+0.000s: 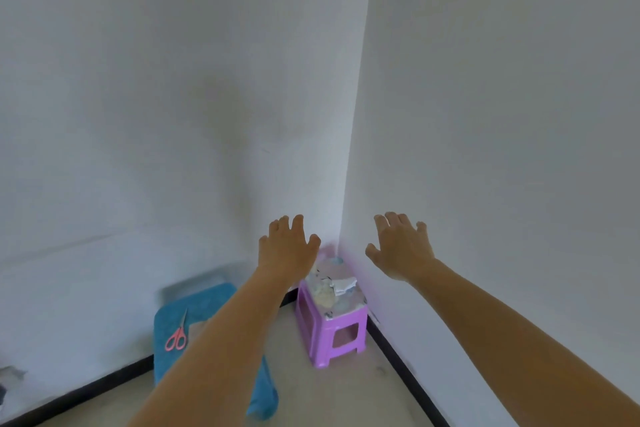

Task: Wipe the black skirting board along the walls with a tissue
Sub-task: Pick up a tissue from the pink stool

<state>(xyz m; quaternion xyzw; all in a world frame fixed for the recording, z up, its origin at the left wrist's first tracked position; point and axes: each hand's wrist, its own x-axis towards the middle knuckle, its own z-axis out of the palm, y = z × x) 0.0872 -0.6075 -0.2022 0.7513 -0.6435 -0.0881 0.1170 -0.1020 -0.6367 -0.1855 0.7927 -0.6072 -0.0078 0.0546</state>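
Skirting (pixel 401 360) untouched; L hand (pixel 287 250) & R hand (pixel 401 250) are held out empty, fingers spread, prob. for tissue (pixel 344 284) laid on stool (pixel 332 333).

Floor (pixel 346 395) with purple stool (pixel 337 326), blue mat (pixel 207 300)

left hand (pixel 287 248), right hand (pixel 401 251): bare | forearms apparently bare throughout

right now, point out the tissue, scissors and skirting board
tissue (pixel 344 285), head view, middle of the crumpled white wad
scissors (pixel 180 326), head view, near the pivot above the pink handles
skirting board (pixel 406 374), head view, black strip on the right
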